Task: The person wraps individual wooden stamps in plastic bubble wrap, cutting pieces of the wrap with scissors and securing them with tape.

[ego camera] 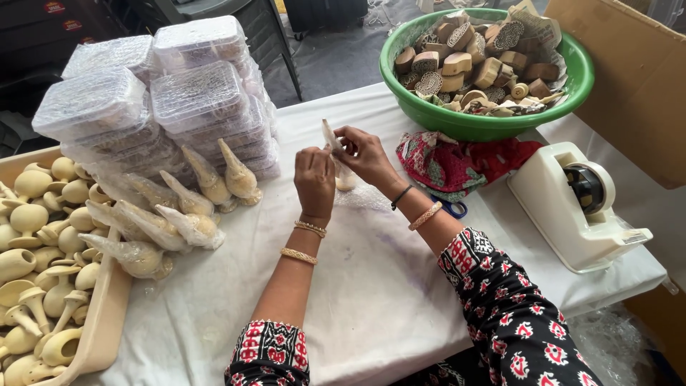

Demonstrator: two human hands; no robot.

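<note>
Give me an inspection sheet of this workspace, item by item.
Surface: table under a white cloth, creased.
Job's things: pale knob-shaped piece in clear wrap, held between left hand and right hand; wrapped pieces lie to the left.
Clutter: tray of unwrapped pale knobs; stacked clear plastic boxes; green basin of carved wooden blocks; tape dispenser; patterned cloth; blue scissor handles.
Grippers: both hands pinch the wrap.
Cables: nothing seen.
Surroundings: cardboard on the right, dark floor behind.

Stacked clear bubble-wrapped boxes [153, 93], far-left.
</note>
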